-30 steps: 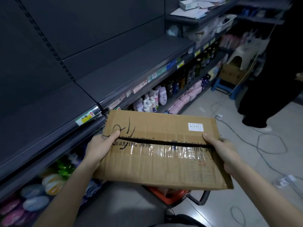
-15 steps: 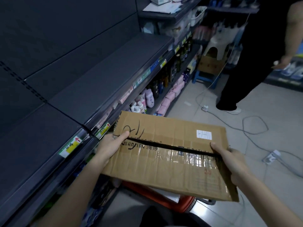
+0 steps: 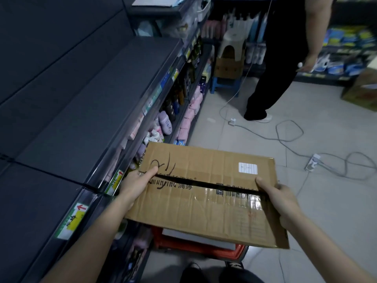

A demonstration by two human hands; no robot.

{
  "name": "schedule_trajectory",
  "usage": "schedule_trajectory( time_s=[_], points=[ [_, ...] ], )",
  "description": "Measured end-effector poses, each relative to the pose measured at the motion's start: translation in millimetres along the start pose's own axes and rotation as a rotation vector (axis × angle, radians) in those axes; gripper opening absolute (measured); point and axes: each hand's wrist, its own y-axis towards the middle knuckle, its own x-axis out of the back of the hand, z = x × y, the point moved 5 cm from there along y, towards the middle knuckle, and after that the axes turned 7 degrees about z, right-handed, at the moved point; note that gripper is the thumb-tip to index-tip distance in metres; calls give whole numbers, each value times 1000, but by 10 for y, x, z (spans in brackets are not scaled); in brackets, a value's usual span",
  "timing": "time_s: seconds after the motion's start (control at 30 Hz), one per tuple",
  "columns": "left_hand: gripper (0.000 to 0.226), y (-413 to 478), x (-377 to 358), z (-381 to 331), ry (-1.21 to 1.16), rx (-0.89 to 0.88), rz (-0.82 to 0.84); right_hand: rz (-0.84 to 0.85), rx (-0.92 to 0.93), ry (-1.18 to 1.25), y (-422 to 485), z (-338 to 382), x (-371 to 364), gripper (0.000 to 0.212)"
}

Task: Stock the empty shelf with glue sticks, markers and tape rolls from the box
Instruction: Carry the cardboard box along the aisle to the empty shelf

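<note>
A flat cardboard box (image 3: 206,193) fills the lower centre of the frame, held level between two bare hands above an orange basket (image 3: 195,245) that shows under its near edge; the left hand (image 3: 135,183) clasps the box's left end, thumb lying on top along the dark slit where the two top flaps meet, the other fingers hidden beneath; the right hand (image 3: 280,203) clasps the right end the same way, thumb laid over the slit and fingers curled under the edge, so both hands are closed on the box and the box spans the gap between them; the flaps are shut, with clear tape glinting on the near flap, a black scrawl near the left thumb and a small white label (image 3: 247,168) on the far flap toward the right; what is inside cannot be seen; the empty shelf (image 3: 87,94), dark and bare, runs across the left and upper left of the frame, just beside the box's left end, with price tags (image 3: 74,220) along its front rail; bottles (image 3: 165,124) stand on lower shelves past the box; another person in black trousers (image 3: 271,78) stands at upper right; white cables (image 3: 289,137) loop over the tiled floor at right.
</note>
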Motion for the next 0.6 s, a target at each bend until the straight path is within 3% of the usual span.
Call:
schedule_trajectory(
  time_s=[0.3,0.6],
  points=[
    [73,143,29,56,66,33,-2,-18,-13,-72,103,51,-35,53],
    [32,-79,-3,-23,50,-58,4,-48,55,-242,-3,-19,26,57]
  ],
)
